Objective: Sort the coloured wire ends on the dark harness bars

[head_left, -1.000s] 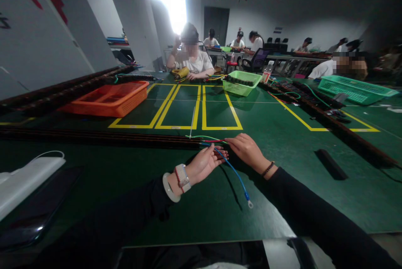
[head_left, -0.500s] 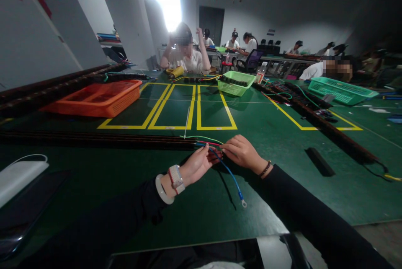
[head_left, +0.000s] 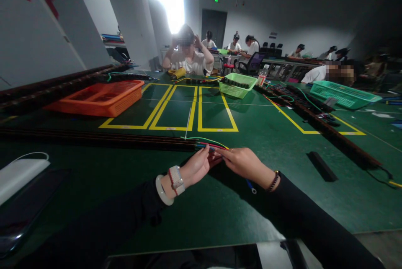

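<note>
My left hand [head_left: 197, 165] is closed on a bundle of thin wires [head_left: 213, 145], blue, red and green, which come out of the end of a long dark strip [head_left: 125, 140]. Right beside it, my right hand [head_left: 243, 162] also pinches the wires, its fingertips meeting the left fingers. Beneath the right hand a blue wire end with a ring terminal [head_left: 253, 190] pokes out; the rest of that wire is hidden by the hand. A white cable tie [head_left: 188, 124] stands up from the strip near its wire end.
An orange basket [head_left: 125, 100] and a light green basket [head_left: 235, 91] stand beyond yellow-taped rectangles. A dark block [head_left: 322, 166] and a long dark assembly [head_left: 342, 143] lie to the right. A phone [head_left: 28, 206] and white device [head_left: 21, 177] lie left. A person sits opposite.
My right hand has moved slightly right and down over the blue wire, covering most of it. The ring terminal has shifted up and right. My left hand has stayed nearly still.
</note>
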`<state>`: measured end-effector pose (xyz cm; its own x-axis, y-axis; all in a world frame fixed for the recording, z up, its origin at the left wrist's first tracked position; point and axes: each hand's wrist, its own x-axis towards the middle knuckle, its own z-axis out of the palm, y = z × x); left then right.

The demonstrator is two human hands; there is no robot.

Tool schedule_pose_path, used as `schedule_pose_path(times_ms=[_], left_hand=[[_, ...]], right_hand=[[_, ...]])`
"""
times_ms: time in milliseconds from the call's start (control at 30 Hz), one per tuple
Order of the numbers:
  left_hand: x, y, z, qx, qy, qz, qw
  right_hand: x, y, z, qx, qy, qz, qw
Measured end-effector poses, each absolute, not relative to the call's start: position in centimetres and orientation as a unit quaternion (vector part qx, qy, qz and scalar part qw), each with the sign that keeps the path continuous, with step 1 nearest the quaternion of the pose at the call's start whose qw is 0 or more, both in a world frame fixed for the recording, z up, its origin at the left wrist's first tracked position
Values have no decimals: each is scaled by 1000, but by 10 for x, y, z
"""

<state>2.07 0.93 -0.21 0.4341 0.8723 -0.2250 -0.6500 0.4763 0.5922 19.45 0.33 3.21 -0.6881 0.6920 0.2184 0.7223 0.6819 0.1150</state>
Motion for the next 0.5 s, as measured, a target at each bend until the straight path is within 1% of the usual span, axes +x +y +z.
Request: schedule_pose_path(times_ms=[167, 333, 400, 500], left_hand=[[18, 7, 1, 232, 256, 432, 833], [17, 6, 1, 255, 275, 412, 830], [16, 6, 0, 272, 278, 410, 825], [16, 6, -1, 296, 271, 401, 823]], right_hand=[[199, 9, 34, -440, -887, -132, 47], [196, 15, 32, -464, -871, -160, 17], [196, 17, 29, -457, -872, -173, 4], [197, 18, 24, -408, -896, -173, -11]])
